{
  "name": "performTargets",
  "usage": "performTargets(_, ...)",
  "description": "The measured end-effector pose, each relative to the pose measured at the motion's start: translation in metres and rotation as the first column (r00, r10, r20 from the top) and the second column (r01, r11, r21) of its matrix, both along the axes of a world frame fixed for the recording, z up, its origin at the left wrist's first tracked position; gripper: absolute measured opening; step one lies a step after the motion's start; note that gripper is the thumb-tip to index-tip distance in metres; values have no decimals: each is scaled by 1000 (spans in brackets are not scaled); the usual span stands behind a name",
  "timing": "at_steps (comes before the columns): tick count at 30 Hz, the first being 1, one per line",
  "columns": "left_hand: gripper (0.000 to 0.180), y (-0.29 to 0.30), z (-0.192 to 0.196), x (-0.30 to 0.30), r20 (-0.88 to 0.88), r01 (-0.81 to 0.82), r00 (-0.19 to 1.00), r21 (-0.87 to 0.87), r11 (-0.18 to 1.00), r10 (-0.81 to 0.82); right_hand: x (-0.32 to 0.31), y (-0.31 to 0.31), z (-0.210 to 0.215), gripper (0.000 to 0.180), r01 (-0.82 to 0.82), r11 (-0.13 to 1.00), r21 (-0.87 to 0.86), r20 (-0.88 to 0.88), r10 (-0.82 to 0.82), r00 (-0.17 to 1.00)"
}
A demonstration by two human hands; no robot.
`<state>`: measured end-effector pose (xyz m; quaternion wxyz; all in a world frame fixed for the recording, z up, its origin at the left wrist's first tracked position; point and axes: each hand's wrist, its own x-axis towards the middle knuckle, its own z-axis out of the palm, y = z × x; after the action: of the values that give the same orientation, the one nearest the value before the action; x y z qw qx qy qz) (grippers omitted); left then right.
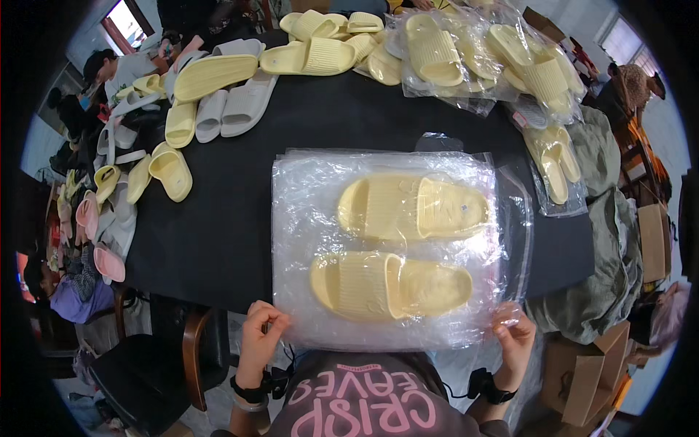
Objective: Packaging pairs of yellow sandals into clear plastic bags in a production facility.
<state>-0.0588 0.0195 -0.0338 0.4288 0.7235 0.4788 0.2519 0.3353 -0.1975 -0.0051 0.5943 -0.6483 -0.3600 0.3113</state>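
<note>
A pair of pale yellow slippers lies side by side in a clear plastic bag, toes to the left. The far slipper and the near slipper both show plastic glare over them. Beneath seems to be a stack of similar clear bags at the black table's near edge. My left hand is closed in a pinch at the bag's near left corner. At the near right corner my right hand pinches the plastic between thumb and fingers. The bag's loose flap spreads out on the right.
Loose yellow slippers and grey slippers lie along the table's far and left sides. Bagged yellow slippers are heaped at the far right. A wooden-armed chair stands left; an open cardboard box sits right. Other people work nearby.
</note>
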Motion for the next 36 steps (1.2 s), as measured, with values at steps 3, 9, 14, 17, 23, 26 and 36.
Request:
performTargets(3, 11, 0, -2, -2, 149, -128, 977, -147, 981, 150, 0, 4, -7, 28, 180, 954, 239, 104, -210, 972)
performTargets(9, 11, 4, 0, -8, 44, -120, 991, -145, 982, 128, 9, -13, -10, 22, 17, 1000, 2, -170, -17, 985)
performTargets(14, 13, 0, 4, -8, -230, 69, 972, 67, 995, -52, 32, -25, -26, 12, -134, 982, -134, -193, 107, 975)
performTargets(17, 24, 8, 28, -2, -225, 65, 974, 95, 993, -43, 52, -26, -14, 26, -283, 930, -233, -4, 290, 957)
performTargets(23, 48, 68, 64, 20, -100, 87, 993, 313, 946, -59, 91, 32, 13, 77, -199, 980, -5, -5, 198, 980)
performTargets(26, 42, 114, 57, 38, 23, 96, 994, 262, 960, -106, 107, 85, 19, 75, -287, 956, -65, -119, 278, 953)
performTargets(36, 26, 196, 4, 95, 305, -25, 952, 73, 997, 1, 106, 173, 21, 63, -333, 942, -45, -364, 295, 883)
